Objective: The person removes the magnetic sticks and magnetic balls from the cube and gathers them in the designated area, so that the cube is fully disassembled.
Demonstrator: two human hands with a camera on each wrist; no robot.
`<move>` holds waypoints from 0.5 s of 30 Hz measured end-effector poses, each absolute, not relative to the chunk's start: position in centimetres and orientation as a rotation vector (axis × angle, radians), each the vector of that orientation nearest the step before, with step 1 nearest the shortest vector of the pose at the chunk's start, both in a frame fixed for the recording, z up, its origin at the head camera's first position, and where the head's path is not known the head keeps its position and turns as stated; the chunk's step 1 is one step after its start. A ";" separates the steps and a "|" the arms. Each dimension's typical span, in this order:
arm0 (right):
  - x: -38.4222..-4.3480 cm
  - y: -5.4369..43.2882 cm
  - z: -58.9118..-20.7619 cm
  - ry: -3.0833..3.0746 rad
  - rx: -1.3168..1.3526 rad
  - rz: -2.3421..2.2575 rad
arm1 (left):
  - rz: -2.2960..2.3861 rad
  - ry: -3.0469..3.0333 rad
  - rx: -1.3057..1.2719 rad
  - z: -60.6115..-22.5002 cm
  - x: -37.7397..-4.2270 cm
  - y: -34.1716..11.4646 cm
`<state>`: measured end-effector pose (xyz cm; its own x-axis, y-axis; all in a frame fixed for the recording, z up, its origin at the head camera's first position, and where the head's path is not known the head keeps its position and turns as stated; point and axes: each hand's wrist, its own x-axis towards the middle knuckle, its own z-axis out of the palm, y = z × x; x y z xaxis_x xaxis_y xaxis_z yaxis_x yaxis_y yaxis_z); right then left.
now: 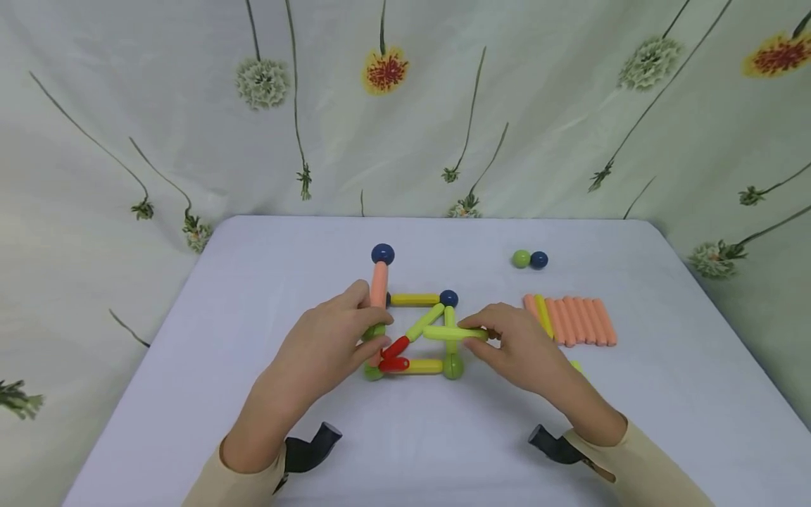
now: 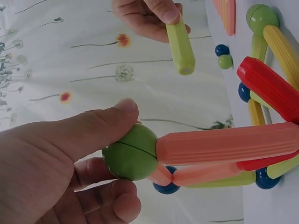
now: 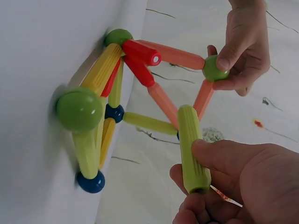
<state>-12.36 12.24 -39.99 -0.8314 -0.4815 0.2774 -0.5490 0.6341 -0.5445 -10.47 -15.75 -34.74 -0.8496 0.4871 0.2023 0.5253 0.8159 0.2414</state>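
A structure of coloured rods and balls stands on the table. My left hand [image 1: 323, 341] pinches a green ball [image 2: 133, 158] between thumb and fingers. This ball tops an upright pink rod [image 2: 224, 144] and joins another pink rod leading to a blue ball [image 1: 383, 254]. Apart from the structure, my right hand [image 1: 519, 345] holds a light green rod [image 3: 189, 140] by one end. A short red rod [image 3: 142, 52] sticks out from the lower green ball [image 3: 118, 36], its far end joined to nothing. Yellow rods [image 1: 415, 299] and light green rods form the base, with a diagonal across it.
Several pink rods [image 1: 573, 320] and a yellow rod [image 1: 543, 315] lie in a row at the right. Behind them sit a loose green ball [image 1: 521, 259] and a blue ball [image 1: 539, 260]. The right forearm partly hides a light green piece [image 1: 576, 366].
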 end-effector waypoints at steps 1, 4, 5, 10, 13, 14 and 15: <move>-12.4 12.8 -40.2 -2.747 0.834 0.971 | -0.438 -2.866 -0.804 -34.8 -10.5 -15.7; -12.4 14.6 -41.0 -2.786 0.729 0.978 | -0.427 -2.858 -0.799 -34.9 -10.4 -15.7; -12.4 15.4 -41.2 -2.796 0.691 0.980 | -0.425 -2.857 -0.796 -34.9 -10.4 -15.7; -12.0 19.8 -42.6 -2.826 0.497 0.938 | -0.435 -2.862 -0.787 -34.9 -10.4 -15.5; -11.5 22.1 -43.2 -2.852 0.366 0.892 | -0.440 -2.870 -0.780 -34.8 -10.4 -15.5; -11.3 22.8 -43.3 -2.862 0.325 0.878 | -0.440 -2.871 -0.780 -34.8 -10.4 -15.6; -11.1 23.5 -43.5 -2.871 0.291 0.862 | -0.442 -2.872 -0.780 -34.8 -10.4 -15.6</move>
